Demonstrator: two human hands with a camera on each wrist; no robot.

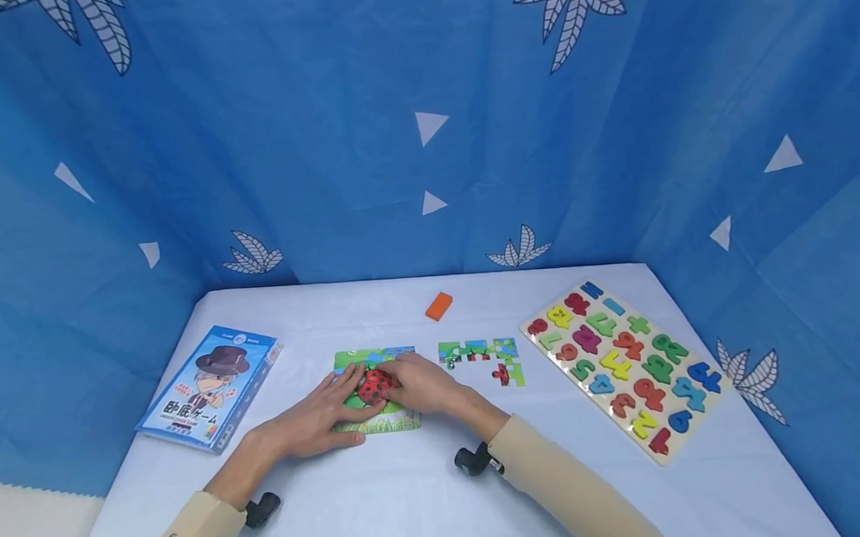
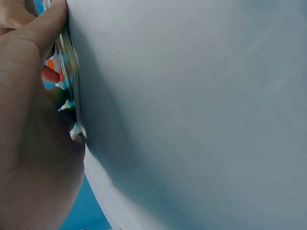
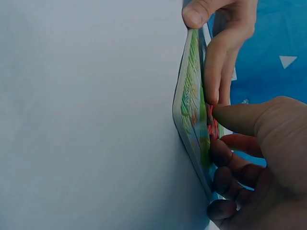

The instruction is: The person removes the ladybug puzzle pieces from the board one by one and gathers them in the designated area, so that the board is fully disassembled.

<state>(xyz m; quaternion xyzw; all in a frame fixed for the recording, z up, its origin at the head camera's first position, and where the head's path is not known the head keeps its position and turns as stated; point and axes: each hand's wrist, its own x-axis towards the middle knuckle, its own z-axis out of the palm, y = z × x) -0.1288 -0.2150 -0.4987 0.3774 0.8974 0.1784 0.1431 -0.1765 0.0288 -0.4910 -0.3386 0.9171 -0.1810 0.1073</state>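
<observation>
A jigsaw puzzle (image 1: 402, 424) with a red ladybug on green grass lies on a thin board on the white table. My left hand (image 1: 313, 419) rests on its left side, fingers stretched over the picture and thumb at the near edge. From the right, my right hand (image 1: 425, 382) curls over the ladybug; in the right wrist view its thumb and index finger pinch at a red puzzle piece (image 3: 211, 125). The fingers hide part of that piece. Several loose puzzle pieces (image 1: 509, 348) lie to the right of the board, some joined in a row.
A blue game box (image 1: 208, 389) with a cartoon figure in a hat lies at the left. An orange block (image 1: 439, 306) lies farther back. On the right is a wooden number board (image 1: 593, 390) with colourful digits. Blue cloth (image 1: 424, 178) hangs around the table.
</observation>
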